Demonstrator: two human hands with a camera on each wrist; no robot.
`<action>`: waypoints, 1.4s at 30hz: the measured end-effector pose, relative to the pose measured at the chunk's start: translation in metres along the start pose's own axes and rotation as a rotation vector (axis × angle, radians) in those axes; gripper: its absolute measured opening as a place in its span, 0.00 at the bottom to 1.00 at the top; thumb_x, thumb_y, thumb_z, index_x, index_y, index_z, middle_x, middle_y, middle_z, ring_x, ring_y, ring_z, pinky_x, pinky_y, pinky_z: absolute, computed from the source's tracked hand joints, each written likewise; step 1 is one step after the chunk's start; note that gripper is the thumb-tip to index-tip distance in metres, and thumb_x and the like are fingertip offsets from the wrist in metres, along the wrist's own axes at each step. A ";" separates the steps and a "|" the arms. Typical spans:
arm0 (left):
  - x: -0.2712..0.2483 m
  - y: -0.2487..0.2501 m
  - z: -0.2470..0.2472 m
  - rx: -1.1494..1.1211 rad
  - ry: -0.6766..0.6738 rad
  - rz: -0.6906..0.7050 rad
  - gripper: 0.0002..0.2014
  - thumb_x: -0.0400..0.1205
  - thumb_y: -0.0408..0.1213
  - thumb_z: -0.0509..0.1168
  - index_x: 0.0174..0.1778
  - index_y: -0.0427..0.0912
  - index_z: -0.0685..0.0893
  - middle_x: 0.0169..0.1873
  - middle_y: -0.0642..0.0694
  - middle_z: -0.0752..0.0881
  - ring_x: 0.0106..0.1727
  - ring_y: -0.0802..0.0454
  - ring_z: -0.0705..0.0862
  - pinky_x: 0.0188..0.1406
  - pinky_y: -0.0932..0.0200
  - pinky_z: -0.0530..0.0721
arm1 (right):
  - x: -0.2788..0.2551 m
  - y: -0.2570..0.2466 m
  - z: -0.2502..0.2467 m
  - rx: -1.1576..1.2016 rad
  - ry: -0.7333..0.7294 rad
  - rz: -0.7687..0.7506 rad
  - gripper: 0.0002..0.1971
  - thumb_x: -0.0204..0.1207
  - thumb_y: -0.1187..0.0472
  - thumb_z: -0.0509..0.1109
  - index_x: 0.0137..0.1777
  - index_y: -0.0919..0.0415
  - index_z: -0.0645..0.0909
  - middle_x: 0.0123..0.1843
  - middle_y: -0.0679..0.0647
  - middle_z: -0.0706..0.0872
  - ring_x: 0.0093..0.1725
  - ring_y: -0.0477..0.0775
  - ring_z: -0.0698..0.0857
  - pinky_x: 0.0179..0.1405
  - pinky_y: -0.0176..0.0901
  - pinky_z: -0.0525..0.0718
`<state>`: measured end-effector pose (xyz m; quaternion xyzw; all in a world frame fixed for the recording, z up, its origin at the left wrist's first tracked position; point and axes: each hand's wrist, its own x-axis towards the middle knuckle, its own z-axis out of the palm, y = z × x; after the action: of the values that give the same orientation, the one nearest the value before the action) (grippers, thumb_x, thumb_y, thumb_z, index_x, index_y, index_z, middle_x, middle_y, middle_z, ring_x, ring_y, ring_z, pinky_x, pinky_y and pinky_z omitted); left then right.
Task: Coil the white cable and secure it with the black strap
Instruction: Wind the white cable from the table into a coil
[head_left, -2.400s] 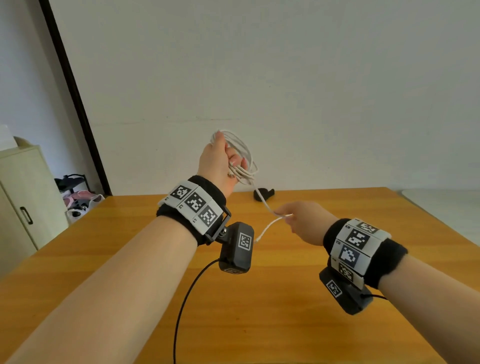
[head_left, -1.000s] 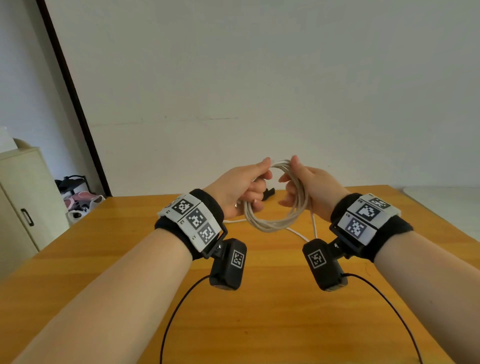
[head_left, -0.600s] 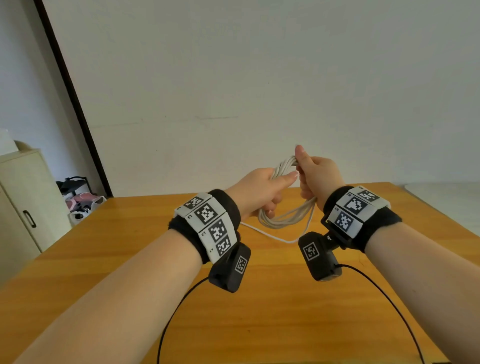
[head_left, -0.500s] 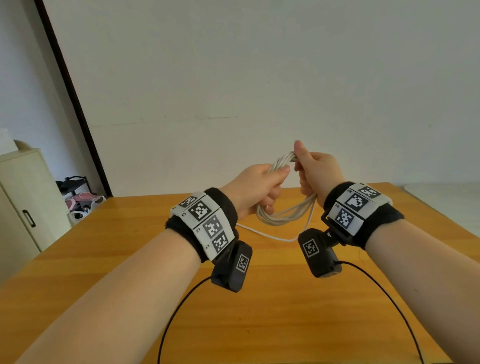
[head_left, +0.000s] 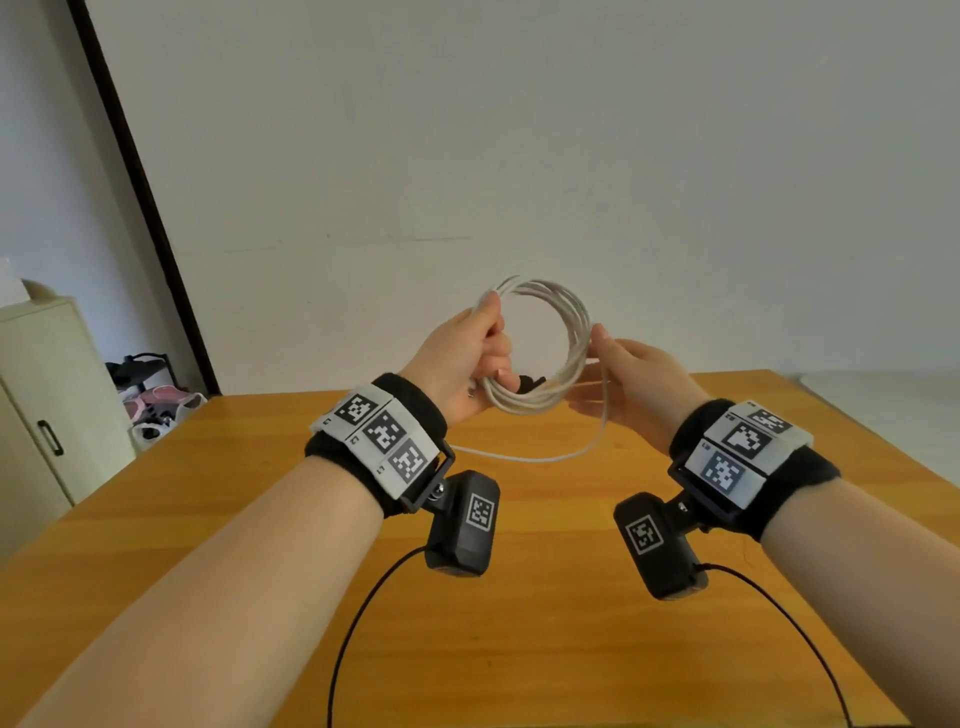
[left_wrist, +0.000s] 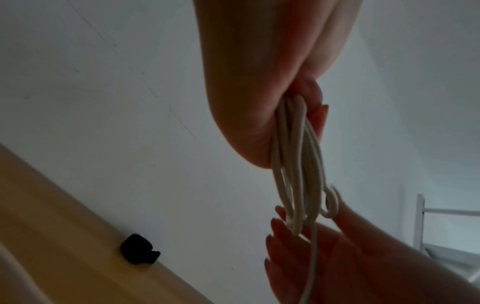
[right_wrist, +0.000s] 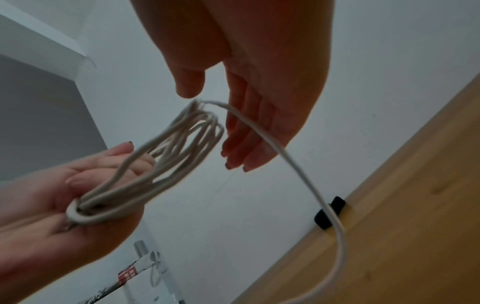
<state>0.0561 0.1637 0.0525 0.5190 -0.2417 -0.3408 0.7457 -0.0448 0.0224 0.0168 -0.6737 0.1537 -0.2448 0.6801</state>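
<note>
White cable, off-white w/ grey shading in wrist views. Black strap showing solid black. Worktop glowing orange-tan w/ wood grain. Wristbands black, carrying white tiles w/ black square codes. Wall plain pale grey; cabinet cream.

No legible words or numbers are showing anywhere: the wristbands and wrist cameras are carrying only black-and-white square code markers, and a red-and-white label on a pole is perhaps printed, but too blurred to read.
</note>
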 end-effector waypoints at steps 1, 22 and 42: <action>0.000 0.002 -0.001 -0.034 0.012 0.006 0.20 0.86 0.51 0.53 0.30 0.45 0.67 0.15 0.54 0.62 0.14 0.58 0.58 0.18 0.67 0.68 | -0.002 0.003 -0.001 -0.003 -0.015 0.021 0.18 0.83 0.51 0.60 0.56 0.68 0.80 0.43 0.62 0.87 0.43 0.60 0.87 0.55 0.54 0.86; 0.005 0.014 0.004 -0.376 0.062 0.125 0.18 0.85 0.50 0.55 0.32 0.44 0.69 0.17 0.53 0.64 0.15 0.57 0.59 0.22 0.65 0.72 | 0.005 0.005 0.007 -0.668 0.269 -0.148 0.05 0.78 0.61 0.66 0.50 0.60 0.81 0.37 0.54 0.85 0.28 0.51 0.84 0.38 0.48 0.88; 0.024 -0.021 0.009 0.900 0.176 0.535 0.08 0.87 0.41 0.50 0.47 0.41 0.66 0.33 0.46 0.75 0.31 0.50 0.73 0.36 0.52 0.76 | -0.025 0.009 0.030 -0.807 -0.380 0.152 0.16 0.78 0.71 0.62 0.63 0.58 0.79 0.40 0.58 0.84 0.37 0.54 0.85 0.45 0.43 0.88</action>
<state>0.0603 0.1349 0.0358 0.7346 -0.4244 0.0436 0.5275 -0.0485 0.0608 0.0065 -0.9047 0.1583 0.0134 0.3954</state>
